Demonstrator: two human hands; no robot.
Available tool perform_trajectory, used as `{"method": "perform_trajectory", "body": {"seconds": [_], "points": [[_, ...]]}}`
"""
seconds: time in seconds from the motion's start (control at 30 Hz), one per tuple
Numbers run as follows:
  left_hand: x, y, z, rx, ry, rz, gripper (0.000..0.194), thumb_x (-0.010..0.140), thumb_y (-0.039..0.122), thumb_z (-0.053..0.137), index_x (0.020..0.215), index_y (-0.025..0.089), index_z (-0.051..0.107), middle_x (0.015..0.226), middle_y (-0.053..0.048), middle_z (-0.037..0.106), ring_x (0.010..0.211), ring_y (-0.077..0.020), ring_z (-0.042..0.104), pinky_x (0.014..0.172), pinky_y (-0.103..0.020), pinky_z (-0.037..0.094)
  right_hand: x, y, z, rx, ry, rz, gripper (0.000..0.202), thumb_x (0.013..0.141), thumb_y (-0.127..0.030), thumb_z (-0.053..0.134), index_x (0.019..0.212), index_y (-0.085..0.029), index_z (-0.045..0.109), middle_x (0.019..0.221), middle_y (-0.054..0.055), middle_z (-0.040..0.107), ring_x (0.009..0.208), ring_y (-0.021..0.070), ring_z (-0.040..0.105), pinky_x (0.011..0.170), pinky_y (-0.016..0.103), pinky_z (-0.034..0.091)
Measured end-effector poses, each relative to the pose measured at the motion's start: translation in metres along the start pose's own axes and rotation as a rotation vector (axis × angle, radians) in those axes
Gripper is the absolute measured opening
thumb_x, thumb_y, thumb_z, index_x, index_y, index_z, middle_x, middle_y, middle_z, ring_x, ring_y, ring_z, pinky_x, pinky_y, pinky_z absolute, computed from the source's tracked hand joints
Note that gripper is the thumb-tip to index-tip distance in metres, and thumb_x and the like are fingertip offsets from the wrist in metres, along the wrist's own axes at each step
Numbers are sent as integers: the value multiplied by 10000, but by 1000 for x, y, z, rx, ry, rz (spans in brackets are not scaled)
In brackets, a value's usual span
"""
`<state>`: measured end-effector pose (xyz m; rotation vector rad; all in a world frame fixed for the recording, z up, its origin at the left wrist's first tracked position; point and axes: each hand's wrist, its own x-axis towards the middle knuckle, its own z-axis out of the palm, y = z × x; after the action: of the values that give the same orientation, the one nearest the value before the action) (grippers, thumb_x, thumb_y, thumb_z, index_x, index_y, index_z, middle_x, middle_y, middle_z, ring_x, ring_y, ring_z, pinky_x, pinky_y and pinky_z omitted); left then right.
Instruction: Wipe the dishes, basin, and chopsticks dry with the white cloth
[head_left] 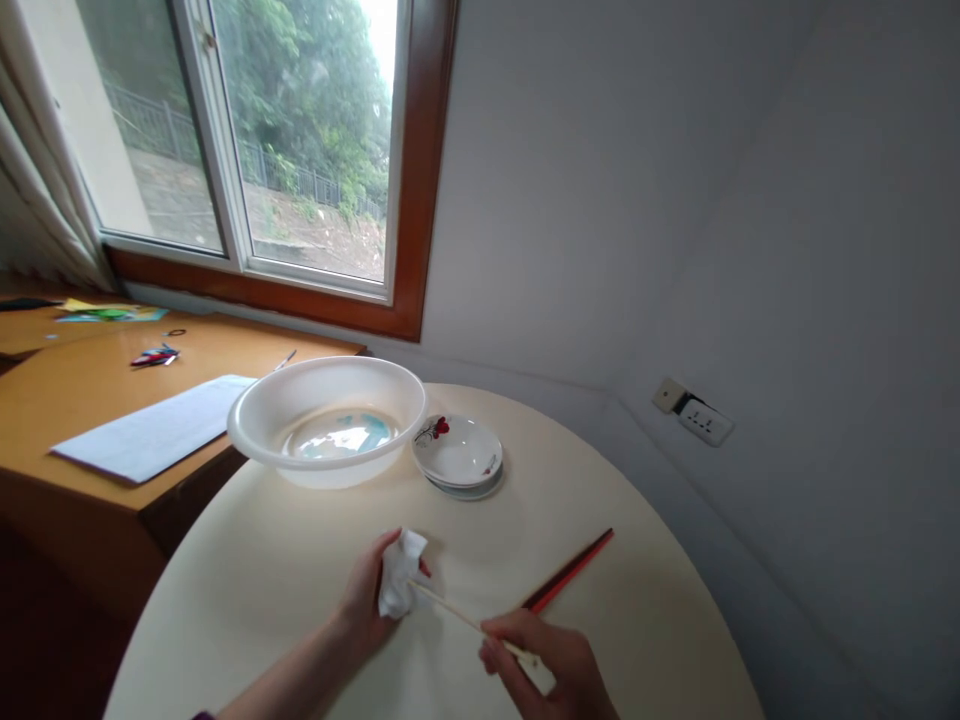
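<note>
My left hand (pixel 369 590) is closed around a crumpled white tissue (pixel 397 580) above the round table. A pale, thin chopstick (pixel 451 606) runs from the tissue to my right hand (pixel 555 655), which grips it near its other end. Its far tip meets the tissue; whether the tissue wraps it there I cannot tell. Just beyond my right hand, red and dark chopsticks (pixel 571 570) lie side by side on the tabletop, their near ends hidden behind the fingers.
A white plastic basin (pixel 259 425) with some water stands at the table's (pixel 300 540) far left. Beside it are stacked white dishes (pixel 469 450) with a red flower pattern. A wooden desk (pixel 45 400) adjoins on the left, with white paper (pixel 154 430) on it.
</note>
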<state>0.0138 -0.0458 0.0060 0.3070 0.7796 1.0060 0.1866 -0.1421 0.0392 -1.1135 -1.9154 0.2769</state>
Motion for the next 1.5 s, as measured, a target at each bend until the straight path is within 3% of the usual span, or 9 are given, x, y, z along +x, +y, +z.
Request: {"method": "perform_trajectory", "body": {"seconds": [0.27,0.4,0.5,0.73,0.87,0.93,1.03,1.27,1.5], "points": [[-7,-1,5,-17,-78,-166,188,744,96,438,739,51,621,648,-108,670,578,-175,629,632,-289,506,37,14,42,138,-46,90,192,876,-257,474,844,-162,637,811,61,689,727,148,640,683,245,502],[-1,-5,0,15,30,-174,179,805,151,456,785,64,610,669,-99,681,566,-171,632,598,-275,506,36,31,51,67,14,109,226,903,-258,405,816,-159,589,780,66,666,729,151,626,665,241,484],[1,-4,-1,-49,-34,-182,215,809,197,450,821,54,611,688,-118,683,602,-195,643,619,-302,512,35,33,46,-8,37,120,282,931,-265,333,754,-177,533,654,30,614,612,135,595,588,219,452],[-10,3,5,-172,-246,-224,338,572,70,529,900,84,611,731,-95,685,651,-191,642,630,-282,498,21,38,66,-373,-204,90,303,925,-192,277,763,-172,532,559,39,621,480,169,601,444,240,345],[-8,-8,1,-157,-106,-110,119,618,70,622,691,153,577,475,29,558,453,-98,537,513,-205,446,16,35,84,-549,-355,96,211,893,-142,362,831,-147,563,602,51,661,486,192,629,414,258,299],[-3,-12,-3,-181,-59,-55,253,641,107,649,499,169,449,338,83,376,322,-46,373,421,-178,377,16,28,88,-596,-416,84,166,868,-115,412,821,-153,566,617,42,671,494,191,636,407,262,279],[2,-9,-7,-215,-47,-46,442,668,139,631,403,196,282,290,98,253,272,-22,222,352,-179,303,15,18,88,-630,-449,62,155,865,-109,435,804,-166,566,585,20,665,473,183,628,398,273,250],[0,14,-2,-225,26,60,391,696,130,586,430,197,307,274,111,228,252,-19,169,304,-166,222,-5,10,66,-644,-410,58,195,874,-151,467,701,-190,549,496,-8,631,382,164,588,370,294,183],[2,8,-2,-67,36,62,396,678,188,606,428,198,300,289,114,230,276,-13,171,353,-176,277,-13,3,44,-745,-422,67,178,830,-151,526,662,-200,562,455,-12,609,343,168,571,363,301,137]]}}
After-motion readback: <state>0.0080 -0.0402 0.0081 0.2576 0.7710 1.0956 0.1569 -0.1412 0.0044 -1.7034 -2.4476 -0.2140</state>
